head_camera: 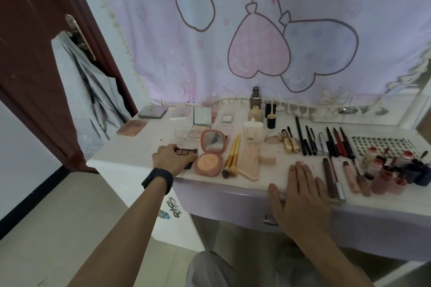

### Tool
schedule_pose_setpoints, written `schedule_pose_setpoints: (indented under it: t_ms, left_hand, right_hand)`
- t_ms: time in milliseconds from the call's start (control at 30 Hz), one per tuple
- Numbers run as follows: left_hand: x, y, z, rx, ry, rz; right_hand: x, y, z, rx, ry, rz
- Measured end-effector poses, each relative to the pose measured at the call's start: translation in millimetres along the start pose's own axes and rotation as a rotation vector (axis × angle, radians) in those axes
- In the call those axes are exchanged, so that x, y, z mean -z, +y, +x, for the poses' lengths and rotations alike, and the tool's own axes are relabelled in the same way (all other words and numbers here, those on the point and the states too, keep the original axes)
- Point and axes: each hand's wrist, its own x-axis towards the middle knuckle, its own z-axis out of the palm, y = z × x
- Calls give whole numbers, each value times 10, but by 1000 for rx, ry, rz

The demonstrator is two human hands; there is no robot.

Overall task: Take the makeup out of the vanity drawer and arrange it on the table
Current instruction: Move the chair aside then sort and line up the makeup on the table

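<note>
A grey garment hangs on the red door beside a pink cloth.

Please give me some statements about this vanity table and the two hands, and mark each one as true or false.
1. The left hand holds a small dark eyeshadow palette. True.
2. The right hand is curled into a fist. False: it lies flat on the table edge, holding nothing.
3. The round pink compact is open. True.
4. The drawer is pulled out. False: it looks shut.

Pink cartoon curtain, maroon door, tiled floor
</note>
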Motion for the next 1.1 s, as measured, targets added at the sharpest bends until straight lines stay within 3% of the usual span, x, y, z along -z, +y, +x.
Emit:
schedule_pose_setpoints:
  t_ms: [233,367,467,667,900,1100]
  left_hand:
    - [82,-70,91,74,47,-367]
    - [317,-124,379,52,105,-411]
    - [460,-120,681,-29,121,-322]
    - [381,62,1387,-228,-15,40]
    - [133,214,1881,-295,-189,324]
    - [128,0,1788,-294,8,340]
  right_hand:
    - [64,-1,26,-15,-67,-39]
    - [67,-20,138,-40,-69,-31]
    - [51,-18,224,-16,-70,-52]
    - [-62,-27,253,-25,-88,-112]
    - [-118,-13,263,-22,-78,-153]
    - [-130,-24,250,-25,-24,-119]
